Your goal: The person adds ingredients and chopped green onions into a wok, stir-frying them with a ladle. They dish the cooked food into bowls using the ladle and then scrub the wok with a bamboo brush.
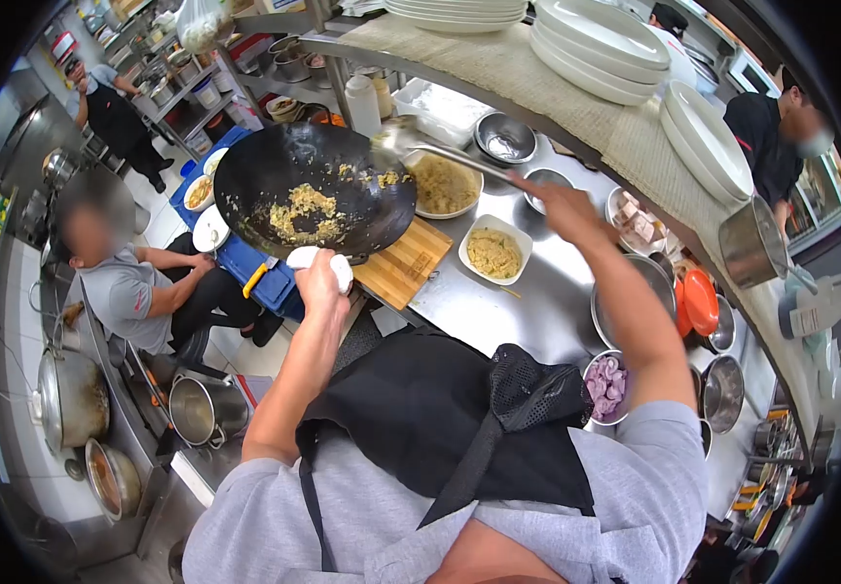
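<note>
A black wok (255,175), with bits of fried rice (306,214) in it, tilts over a wooden board (409,261). My left hand (318,282) is closed on a folded white cloth (341,271) at the near edge of the wok; whether a handle is inside the cloth is hidden. In my right hand (566,209) is the long handle of a metal ladle (396,138). The ladle's head is over the wok's right edge, beside a round bowl of fried rice (445,185). Closer to me stands a square white bowl (469,255), also holding fried rice.
Chopped purple onions (607,384) and orange bowls (701,302) stand at my right. White plates (596,58) are stacked on the overhead shelf (576,122). A person sits at left (133,302); another stands farther back (114,107). One more person (766,136) is beyond the shelf.
</note>
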`<state>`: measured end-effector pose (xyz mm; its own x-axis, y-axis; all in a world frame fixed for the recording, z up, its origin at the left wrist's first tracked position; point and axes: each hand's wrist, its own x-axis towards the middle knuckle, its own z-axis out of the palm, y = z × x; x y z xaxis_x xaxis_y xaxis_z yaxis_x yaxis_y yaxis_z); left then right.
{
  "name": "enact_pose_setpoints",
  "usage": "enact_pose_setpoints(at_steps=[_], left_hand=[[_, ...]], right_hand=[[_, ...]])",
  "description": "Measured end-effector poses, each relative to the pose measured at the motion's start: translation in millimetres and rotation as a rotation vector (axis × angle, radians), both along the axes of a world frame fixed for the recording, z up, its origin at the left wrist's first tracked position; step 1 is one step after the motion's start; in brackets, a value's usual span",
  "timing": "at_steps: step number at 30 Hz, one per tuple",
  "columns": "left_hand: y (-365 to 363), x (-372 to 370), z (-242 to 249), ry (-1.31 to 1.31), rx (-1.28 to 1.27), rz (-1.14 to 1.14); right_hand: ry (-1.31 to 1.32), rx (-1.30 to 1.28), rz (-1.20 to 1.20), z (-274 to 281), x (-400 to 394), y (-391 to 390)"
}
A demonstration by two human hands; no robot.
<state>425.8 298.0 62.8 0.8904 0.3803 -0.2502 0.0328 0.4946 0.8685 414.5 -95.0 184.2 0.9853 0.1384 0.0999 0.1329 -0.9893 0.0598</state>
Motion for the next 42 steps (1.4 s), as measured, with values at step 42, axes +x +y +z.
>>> enact_pose_setpoints(at_steps=[42], left_hand=[[124.5, -260.2, 33.5, 0.307, -0.175, 0.114]], right_hand=[[0.818, 0.735, 0.398, -81.2, 5.6, 116.7]])
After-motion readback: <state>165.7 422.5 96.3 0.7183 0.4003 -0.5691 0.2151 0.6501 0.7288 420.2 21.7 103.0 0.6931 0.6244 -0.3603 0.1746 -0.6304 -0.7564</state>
